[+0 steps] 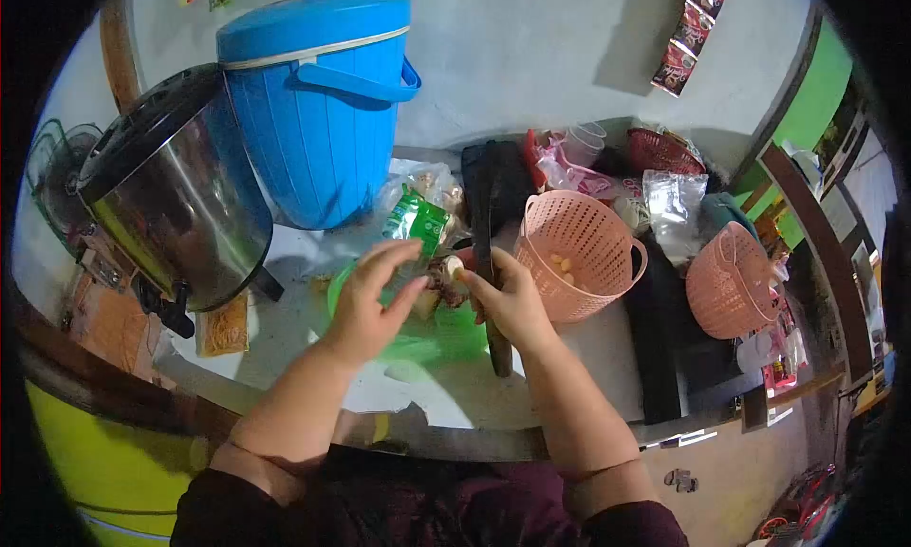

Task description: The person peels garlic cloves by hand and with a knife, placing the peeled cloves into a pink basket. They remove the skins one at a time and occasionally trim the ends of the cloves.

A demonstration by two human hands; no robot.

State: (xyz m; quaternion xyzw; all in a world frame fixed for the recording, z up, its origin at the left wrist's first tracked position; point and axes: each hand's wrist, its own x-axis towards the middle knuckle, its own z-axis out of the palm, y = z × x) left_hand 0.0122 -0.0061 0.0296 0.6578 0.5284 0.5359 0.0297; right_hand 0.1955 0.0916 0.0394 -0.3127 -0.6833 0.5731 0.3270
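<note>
My right hand is closed around a long dark knife, which points away from me. At its thumb and fingertip is a small whitish piece that looks like a garlic clove. My left hand is just to the left, fingers apart, with nothing visible in it. Below both hands lies a light green plastic bag with brownish, peel-like bits on it. Right of the knife stands a pink perforated basket with several pale cloves at its bottom.
A tall blue lidded bucket and a steel pot with a tap stand at the left. A green packet lies behind my hands. A second pink basket is at the right. Sachets hang on the wall.
</note>
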